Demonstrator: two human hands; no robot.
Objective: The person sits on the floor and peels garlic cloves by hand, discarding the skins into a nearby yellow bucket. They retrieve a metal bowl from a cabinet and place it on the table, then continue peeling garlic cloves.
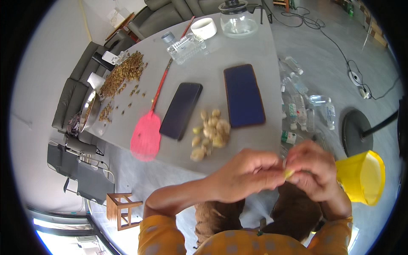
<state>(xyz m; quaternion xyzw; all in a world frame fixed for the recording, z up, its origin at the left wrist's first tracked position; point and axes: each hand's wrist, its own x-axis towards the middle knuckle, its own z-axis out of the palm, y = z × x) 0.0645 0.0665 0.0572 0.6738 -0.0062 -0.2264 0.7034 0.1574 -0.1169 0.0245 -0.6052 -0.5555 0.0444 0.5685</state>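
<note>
Over the table's near right corner, my left hand [245,177] and my right hand [314,169] meet at the fingertips. Pinched between them is a small yellow-green piece [289,173], blurred and mostly covered by the fingers. A small heap of pale tan, roundish pieces [212,127] lies on the table beyond my left hand; I cannot tell exactly what they are. Behind the heap rest two smartphones, a black one [181,110] on the left and a larger one with a dark blue face [244,95] on the right.
A pink fly swatter [146,137] lies across the grey table [216,73]. Brown nut-like pieces [124,75] spread beside a metal bowl [88,110]. A clear bottle [186,47], white bowl [204,28] and glass pot [239,24] stand farther back. Plastic bottles [299,108] and a yellow bin [360,178] are at right.
</note>
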